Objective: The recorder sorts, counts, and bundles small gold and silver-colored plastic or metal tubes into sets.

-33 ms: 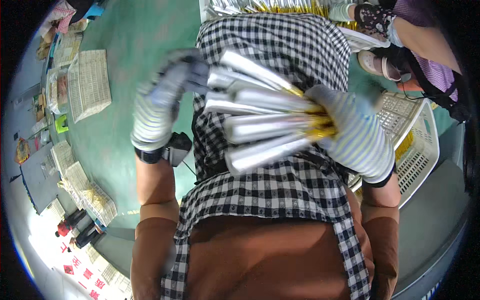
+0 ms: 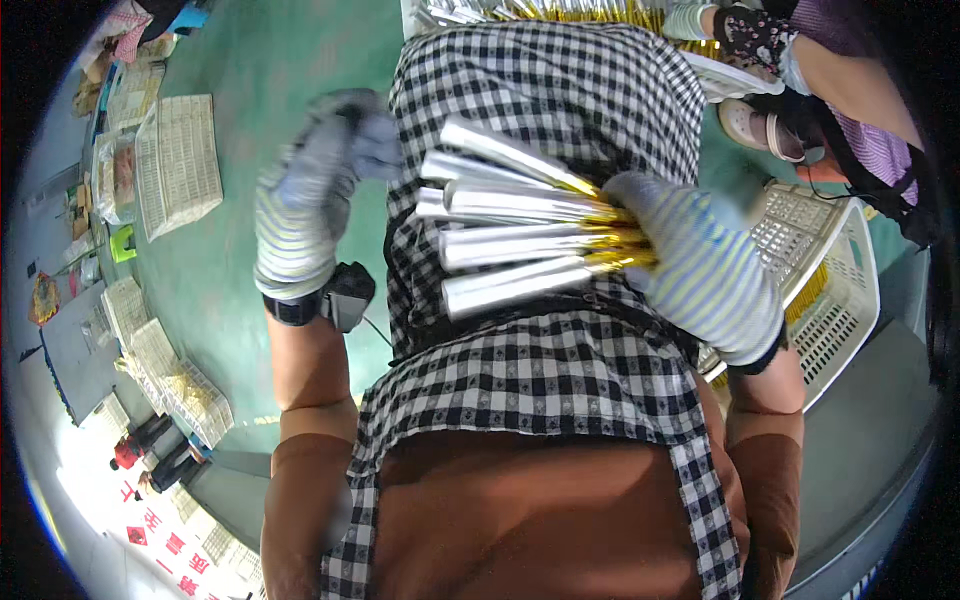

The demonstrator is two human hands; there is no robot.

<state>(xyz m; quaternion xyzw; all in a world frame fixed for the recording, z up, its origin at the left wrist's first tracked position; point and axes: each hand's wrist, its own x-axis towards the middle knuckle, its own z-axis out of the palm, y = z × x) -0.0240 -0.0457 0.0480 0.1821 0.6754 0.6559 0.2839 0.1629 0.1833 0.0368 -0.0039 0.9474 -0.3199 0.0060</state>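
A fanned bunch of silver foil tubes (image 2: 515, 245) with thin gold ends lies across the front of my checked apron (image 2: 560, 370). My right hand (image 2: 690, 245), in a striped knit glove, is closed round the gold ends, and the silver ends spread out toward the left. To the left, apart from the bunch, my left hand (image 2: 350, 145) is raised in a grey-palmed striped glove. Its fingers are loosely bent, with nothing visible in them. A dark band with a small box (image 2: 348, 297) is at the left wrist.
A white crate (image 2: 840, 300) with gold-ended pieces stands at my right. Another crate of silver and gold pieces (image 2: 560, 12) is beyond my lap, where a co-worker's gloved hand (image 2: 688, 20) reaches in. Pale crates (image 2: 180, 165) stand on the green floor at left.
The tubes have come slightly lower at the top and higher at the bottom, into a tighter fan. My left hand has shifted a little left, away from their silver ends.
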